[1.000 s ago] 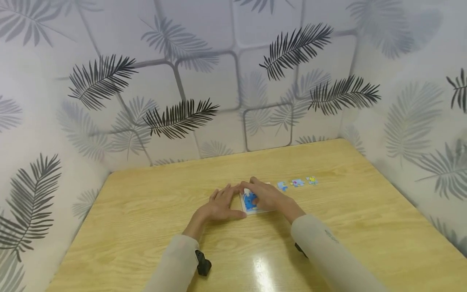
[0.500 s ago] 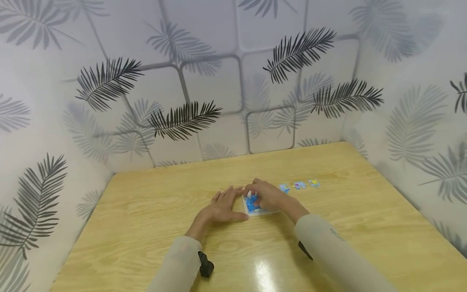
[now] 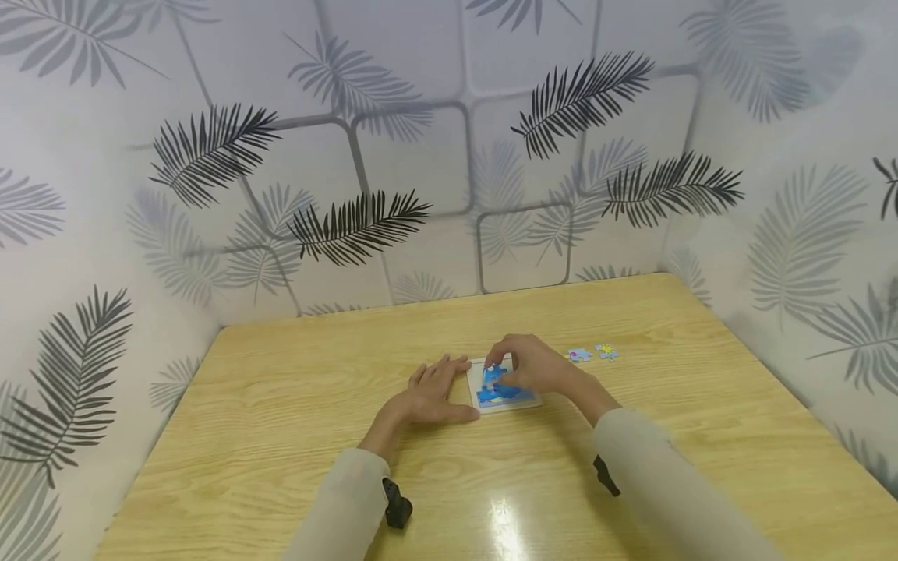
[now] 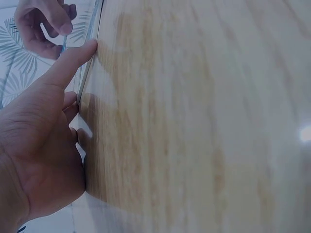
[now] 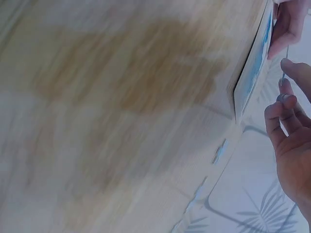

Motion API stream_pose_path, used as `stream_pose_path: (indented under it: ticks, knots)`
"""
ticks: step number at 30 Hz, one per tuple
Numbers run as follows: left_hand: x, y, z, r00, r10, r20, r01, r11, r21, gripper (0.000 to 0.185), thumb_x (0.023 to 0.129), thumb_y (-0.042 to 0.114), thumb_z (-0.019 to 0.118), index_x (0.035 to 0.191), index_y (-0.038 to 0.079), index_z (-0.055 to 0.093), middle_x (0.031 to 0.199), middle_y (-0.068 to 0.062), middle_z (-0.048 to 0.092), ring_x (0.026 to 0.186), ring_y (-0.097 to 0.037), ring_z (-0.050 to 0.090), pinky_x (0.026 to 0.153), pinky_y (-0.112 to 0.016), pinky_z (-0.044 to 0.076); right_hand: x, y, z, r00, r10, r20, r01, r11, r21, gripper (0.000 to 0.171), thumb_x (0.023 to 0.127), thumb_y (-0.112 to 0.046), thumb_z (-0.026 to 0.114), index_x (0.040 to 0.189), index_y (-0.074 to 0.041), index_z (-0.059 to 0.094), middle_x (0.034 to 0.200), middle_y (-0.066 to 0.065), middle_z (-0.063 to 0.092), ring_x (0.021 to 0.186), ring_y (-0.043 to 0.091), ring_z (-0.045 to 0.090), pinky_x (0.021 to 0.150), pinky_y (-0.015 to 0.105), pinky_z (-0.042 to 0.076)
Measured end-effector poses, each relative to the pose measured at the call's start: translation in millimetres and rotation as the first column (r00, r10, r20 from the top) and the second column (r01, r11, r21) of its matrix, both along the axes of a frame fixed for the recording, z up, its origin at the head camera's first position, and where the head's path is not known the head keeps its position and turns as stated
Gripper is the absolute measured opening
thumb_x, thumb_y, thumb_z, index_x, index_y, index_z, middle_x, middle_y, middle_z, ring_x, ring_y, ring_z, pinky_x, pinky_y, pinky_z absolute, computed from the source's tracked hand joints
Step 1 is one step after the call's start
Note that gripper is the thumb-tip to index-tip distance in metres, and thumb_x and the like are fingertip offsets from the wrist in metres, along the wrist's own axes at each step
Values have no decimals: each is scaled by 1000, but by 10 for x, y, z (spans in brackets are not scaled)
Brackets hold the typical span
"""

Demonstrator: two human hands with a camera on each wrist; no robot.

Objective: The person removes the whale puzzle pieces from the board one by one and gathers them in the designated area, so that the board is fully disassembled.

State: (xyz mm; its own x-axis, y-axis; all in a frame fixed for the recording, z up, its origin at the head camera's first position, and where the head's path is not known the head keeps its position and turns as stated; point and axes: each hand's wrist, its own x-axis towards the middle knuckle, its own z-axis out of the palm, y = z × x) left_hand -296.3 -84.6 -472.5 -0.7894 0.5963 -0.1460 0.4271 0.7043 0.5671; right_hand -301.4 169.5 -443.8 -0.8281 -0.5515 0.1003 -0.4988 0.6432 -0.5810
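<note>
Blue puzzle board (image 3: 503,387) at mid-table, both hands at it.
Left hand (image 3: 429,397) lies flat, fingers straight, against the board's left edge; right hand (image 3: 535,365) pinches a puzzle piece (image 3: 493,372) over it (two loose pieces (image 3: 592,354) lie just right).

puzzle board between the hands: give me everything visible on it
The puzzle board is a small, thin, square tray with a white border, lying flat on the wooden table. Its inside is partly filled with blue picture pieces; a white patch remains bare at the upper left. The left hand lies flat against its left edge. The right hand hovers over its right part, fingers pinching a thin puzzle piece. The picture's motif is too small to tell.
</note>
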Motion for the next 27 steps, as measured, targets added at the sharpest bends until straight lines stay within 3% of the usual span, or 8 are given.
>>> stream_pose_path:
  ticks: [7, 17, 24, 27]
  knots:
    - [-42, 42, -50, 1000, 14, -9, -15, 999, -45, 92, 92, 55, 72, 164, 21, 27, 175, 3, 14, 162, -25, 1, 128, -51, -7, 30, 297, -11, 997, -73, -17, 73, 997, -17, 14, 89, -5, 80, 101, -13, 79, 110, 5, 70, 75, 17, 52, 68, 33, 49]
    - [5, 56, 26, 1000, -9, -8, 10, 1000, 27, 91, 92, 50, 74, 163, 13, 30, 174, -3, 17, 161, -30, 4, 127, -55, -4, 104, 763, -9, 993, -119, -5, 119, 993, -26, 11, 86, -4, 79, 89, -14, 77, 109, 6, 72, 72, 17, 48, 63, 32, 44]
    - [-77, 2, -154, 1000, 4, -23, -4, 1000, 9, 94, 90, 55, 73, 164, 18, 28, 174, -1, 16, 162, -28, 3, 127, -54, -6, 144, 946, -105, 996, -84, 8, 84, 996, -16, 11, 87, -4, 80, 87, -15, 76, 109, 4, 73, 83, 18, 55, 71, 32, 48]
    - [-113, 0, -239, 999, 9, -32, -9, 1000, 12, 96, 89, 57, 73, 165, 19, 27, 174, -2, 16, 162, -28, 3, 127, -53, -6, 161, 986, -141, 994, -109, -5, 109, 994, 6, 13, 85, -5, 81, 86, -17, 76, 111, 4, 73, 89, 20, 58, 75, 34, 49]
